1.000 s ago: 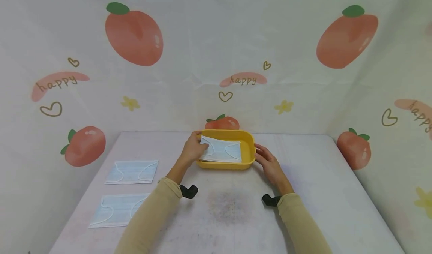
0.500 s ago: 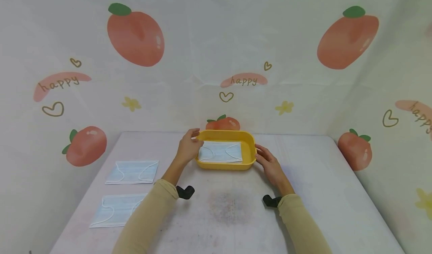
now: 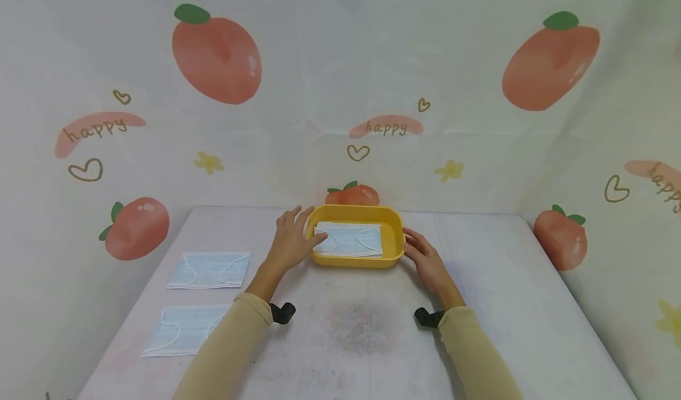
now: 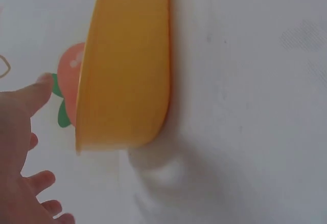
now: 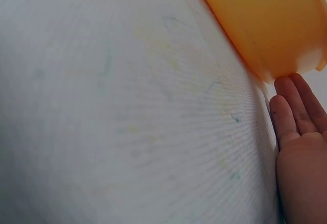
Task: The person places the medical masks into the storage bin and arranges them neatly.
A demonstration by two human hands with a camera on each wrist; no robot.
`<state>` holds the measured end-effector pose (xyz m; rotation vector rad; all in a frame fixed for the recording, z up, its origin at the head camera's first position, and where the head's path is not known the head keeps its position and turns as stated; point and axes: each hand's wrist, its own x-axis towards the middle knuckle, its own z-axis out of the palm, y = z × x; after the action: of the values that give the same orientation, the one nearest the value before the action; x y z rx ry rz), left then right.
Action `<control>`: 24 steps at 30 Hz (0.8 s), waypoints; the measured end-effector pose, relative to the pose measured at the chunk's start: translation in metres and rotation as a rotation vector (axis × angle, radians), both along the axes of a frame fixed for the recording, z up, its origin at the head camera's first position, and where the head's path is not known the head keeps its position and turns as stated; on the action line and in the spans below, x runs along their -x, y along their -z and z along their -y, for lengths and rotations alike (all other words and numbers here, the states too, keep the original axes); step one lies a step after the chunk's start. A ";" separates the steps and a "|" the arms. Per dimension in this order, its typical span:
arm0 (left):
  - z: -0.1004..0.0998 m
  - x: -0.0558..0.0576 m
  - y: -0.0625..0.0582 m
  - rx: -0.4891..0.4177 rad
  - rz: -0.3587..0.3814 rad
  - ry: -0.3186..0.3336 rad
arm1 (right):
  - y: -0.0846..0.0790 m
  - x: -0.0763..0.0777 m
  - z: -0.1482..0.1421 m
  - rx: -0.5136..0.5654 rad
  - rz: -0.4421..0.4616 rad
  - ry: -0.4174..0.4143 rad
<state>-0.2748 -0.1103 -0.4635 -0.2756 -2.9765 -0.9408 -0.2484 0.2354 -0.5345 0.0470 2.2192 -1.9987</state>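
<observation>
Toward the back of the table, a yellow plastic basket [image 3: 392,234] has a pale blue face mask [image 3: 348,239] with white ear loops lying flat inside it. My left hand [image 3: 289,240] is at the basket's left end, fingers spread and holding nothing; its thumb overlaps the mask's left edge in the head view. In the left wrist view, that hand [image 4: 15,147] shows apart from the basket's wall [image 4: 127,65]. On the opposite end, my right hand [image 3: 428,264] rests its extended fingertips against the basket's right side, and the right wrist view shows those fingers [image 5: 290,98] right at the wall.
Two more face masks lie flat at the left of the table, one farther back [image 3: 210,270] and one nearer [image 3: 178,329], partly covered by the left sleeve [image 3: 223,353]. A white curtain [image 3: 298,81] with printed fruit stands behind the table.
My left hand has let go of the mask, which has settled flat in the basket, and moved left with fingers spreading. The right hand stays at the basket's right side.
</observation>
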 end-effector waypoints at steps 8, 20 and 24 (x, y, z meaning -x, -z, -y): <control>0.014 -0.010 0.007 0.128 -0.043 -0.052 | 0.000 -0.002 0.002 -0.008 -0.009 -0.002; 0.050 -0.017 0.011 0.185 -0.032 -0.126 | -0.004 -0.002 -0.002 0.032 -0.024 -0.025; 0.062 -0.021 0.010 0.169 -0.019 -0.156 | -0.002 -0.002 0.000 0.042 -0.025 -0.029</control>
<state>-0.2539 -0.1725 -0.4731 -0.0514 -3.0097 -0.6696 -0.2468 0.2358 -0.5321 -0.0154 2.1787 -2.0407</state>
